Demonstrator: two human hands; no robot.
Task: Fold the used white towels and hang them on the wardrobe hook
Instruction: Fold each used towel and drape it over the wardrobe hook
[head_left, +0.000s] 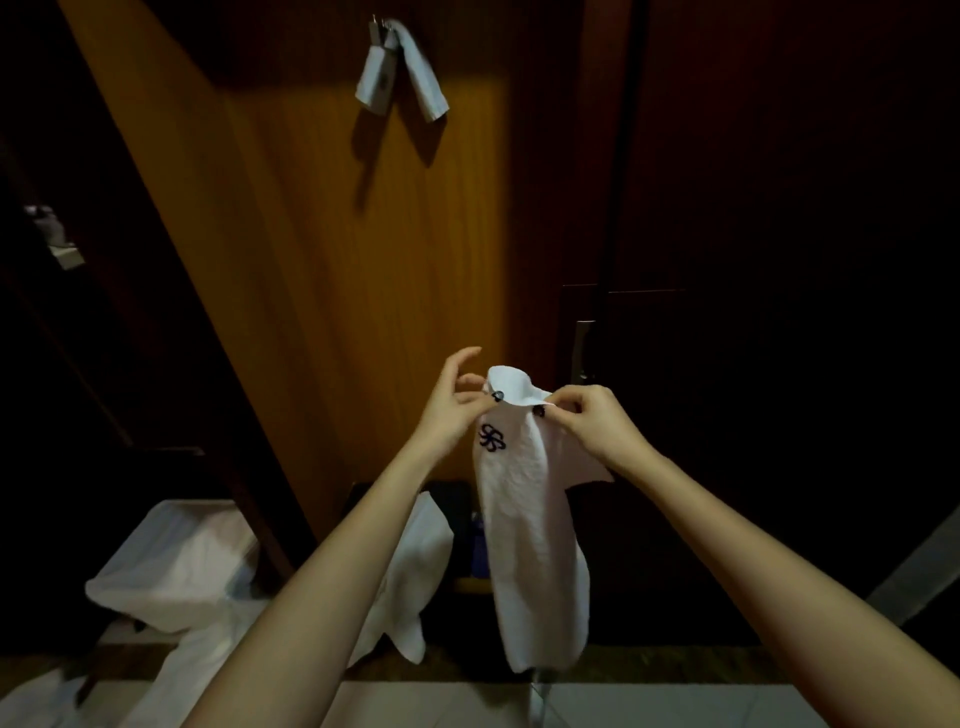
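Two-point pinch, centre frame: top edge of white towel (530, 519) nipped between fingertips of left hand (451, 402) and right hand (597, 423), likely so cloth hangs straight for folding. Narrow, creased, dark monogram (491, 437) near top, lower end dangling. Upper centre: folded towel (428, 88) already draped over wardrobe hook (375, 26). Lower left: more towels (171, 566) heaped, unfolded.
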